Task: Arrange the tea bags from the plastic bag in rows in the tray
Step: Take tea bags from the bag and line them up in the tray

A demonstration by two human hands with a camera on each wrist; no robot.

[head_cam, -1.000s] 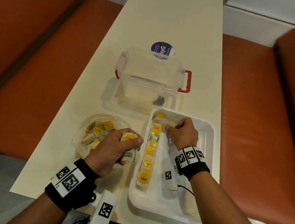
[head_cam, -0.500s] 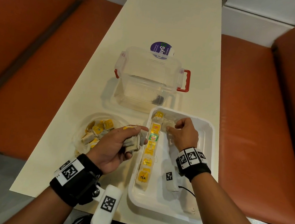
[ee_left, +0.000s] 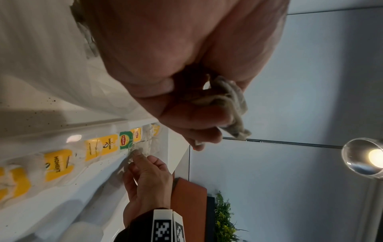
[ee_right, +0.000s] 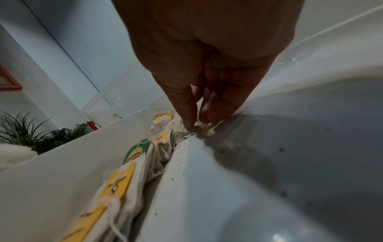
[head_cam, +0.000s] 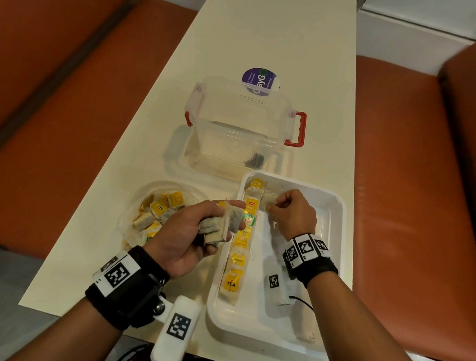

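A white tray (head_cam: 334, 217) lies on the table at the near right. One row of tea bags (head_cam: 240, 244) with yellow tags runs along its left wall. My right hand (head_cam: 288, 213) reaches to the far end of the tray and pinches a tea bag (head_cam: 269, 201) that lies beside the top of that row (ee_right: 199, 129). My left hand (head_cam: 198, 228) hovers palm up at the tray's left rim and grips a bunch of tea bags (head_cam: 224, 225) (ee_left: 230, 104). The open plastic bag (head_cam: 159, 213) with several more tea bags lies left of the tray.
A clear plastic box with red latches (head_cam: 241, 128) stands just beyond the tray, with a purple round sticker (head_cam: 260, 80) behind it. The cream table (head_cam: 272, 39) is narrow, with orange bench seats (head_cam: 418, 181) on both sides. A small white tagged device (head_cam: 275, 284) lies inside the tray.
My left hand has turned palm up and moved right from the plastic bag to the tray's rim with its bunch of tea bags. The right hand has stayed at the tray's far end.
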